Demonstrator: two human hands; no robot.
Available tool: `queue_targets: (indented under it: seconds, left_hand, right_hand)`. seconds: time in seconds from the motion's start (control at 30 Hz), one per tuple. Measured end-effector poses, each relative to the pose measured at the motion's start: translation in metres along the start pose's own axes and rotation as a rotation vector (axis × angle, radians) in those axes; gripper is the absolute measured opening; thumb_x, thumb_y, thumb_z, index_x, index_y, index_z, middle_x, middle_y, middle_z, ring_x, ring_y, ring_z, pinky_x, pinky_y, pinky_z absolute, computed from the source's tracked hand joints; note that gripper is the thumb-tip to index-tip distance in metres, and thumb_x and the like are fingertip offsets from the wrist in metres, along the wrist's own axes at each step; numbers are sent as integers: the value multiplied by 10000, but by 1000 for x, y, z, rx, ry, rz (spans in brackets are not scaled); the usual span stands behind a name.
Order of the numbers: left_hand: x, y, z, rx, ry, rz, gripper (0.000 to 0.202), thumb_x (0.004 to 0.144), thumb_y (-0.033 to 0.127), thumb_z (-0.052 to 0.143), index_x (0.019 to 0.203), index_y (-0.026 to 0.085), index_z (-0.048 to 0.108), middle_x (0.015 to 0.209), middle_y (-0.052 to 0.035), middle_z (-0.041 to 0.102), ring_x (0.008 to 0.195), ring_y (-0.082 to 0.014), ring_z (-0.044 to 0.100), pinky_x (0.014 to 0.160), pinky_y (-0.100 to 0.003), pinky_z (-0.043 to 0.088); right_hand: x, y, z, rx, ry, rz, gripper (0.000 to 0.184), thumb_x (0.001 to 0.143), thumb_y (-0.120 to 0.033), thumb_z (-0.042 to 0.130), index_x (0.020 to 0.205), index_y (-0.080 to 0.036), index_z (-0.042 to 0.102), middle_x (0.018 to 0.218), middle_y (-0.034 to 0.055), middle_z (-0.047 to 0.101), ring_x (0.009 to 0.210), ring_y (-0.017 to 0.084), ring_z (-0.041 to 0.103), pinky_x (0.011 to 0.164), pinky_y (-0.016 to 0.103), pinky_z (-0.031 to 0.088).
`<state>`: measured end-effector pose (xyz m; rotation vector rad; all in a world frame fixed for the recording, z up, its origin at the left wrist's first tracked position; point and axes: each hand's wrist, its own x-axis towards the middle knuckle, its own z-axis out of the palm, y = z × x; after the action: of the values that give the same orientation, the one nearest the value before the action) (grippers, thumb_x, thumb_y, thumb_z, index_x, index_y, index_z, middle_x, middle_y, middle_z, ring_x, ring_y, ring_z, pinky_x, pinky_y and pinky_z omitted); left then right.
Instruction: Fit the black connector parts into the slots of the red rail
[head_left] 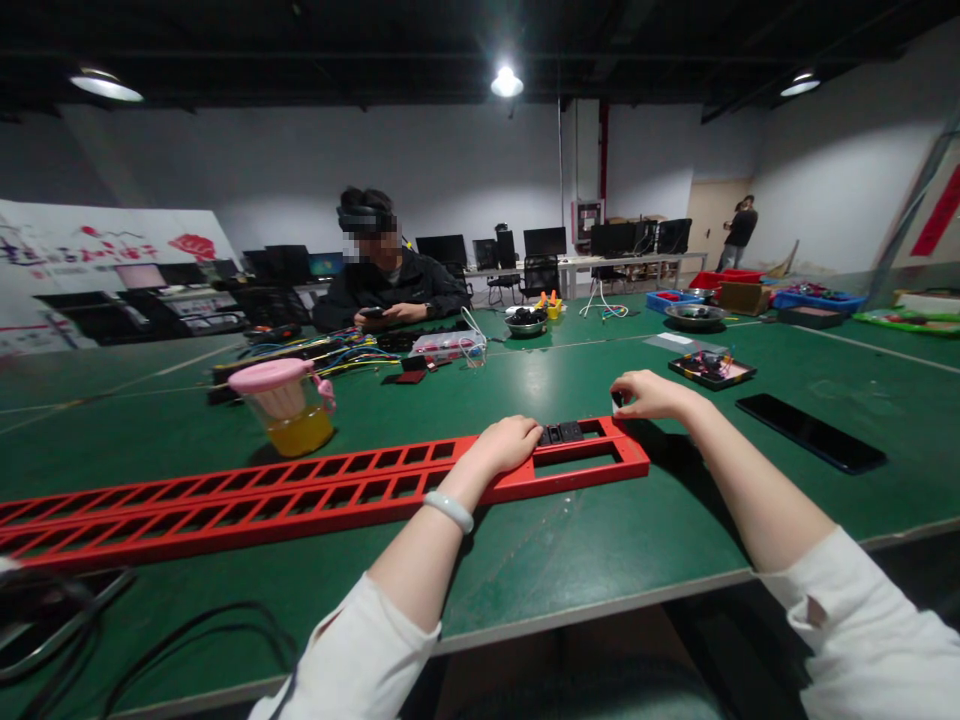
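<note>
A long red metal frame (pixel 300 495) with many rectangular slots lies across the green table (pixel 570 545). Small black modules (pixel 561 433) sit in its right end. My left hand (pixel 506 443), fingers curled, presses down on the frame just left of those modules. My right hand (pixel 651 394) is curled at the frame's right end corner, pinching a small piece I cannot make out. A pale bracelet circles my left wrist.
A pink-lidded jug (pixel 289 405) with yellow liquid stands behind the frame. A black slab (pixel 810 432) and a small parts tray (pixel 711 369) lie to the right. A seated person (pixel 386 280) works across the table amid coloured wires (pixel 337 352). Black cables (pixel 67 625) lie at lower left.
</note>
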<state>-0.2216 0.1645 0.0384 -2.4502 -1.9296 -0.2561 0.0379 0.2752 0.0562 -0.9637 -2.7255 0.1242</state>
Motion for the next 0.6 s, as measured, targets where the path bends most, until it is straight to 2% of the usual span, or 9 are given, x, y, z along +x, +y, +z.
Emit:
queue_targets:
  seconds: [0.23, 0.6]
  left_hand:
    - [-3, 7, -6, 0, -16, -56, 412, 862, 403, 269, 935, 201, 621, 1000, -60, 625, 915, -181, 568, 821, -260, 400]
    - [-4, 11, -9, 4, -24, -71, 403, 861, 395, 280, 936, 198, 623, 995, -63, 628, 919, -192, 566, 818, -268, 400]
  right_hand:
    - [-1, -18, -2, 129, -21, -64, 380, 678, -342, 583, 1001, -143, 601, 942, 79, 630, 786, 175, 576, 680, 229, 433]
    - [3, -31, 9, 233, -63, -111, 394, 681, -331, 604, 1046, -183, 599, 1003, 55, 630, 864, 182, 580, 750, 234, 434]
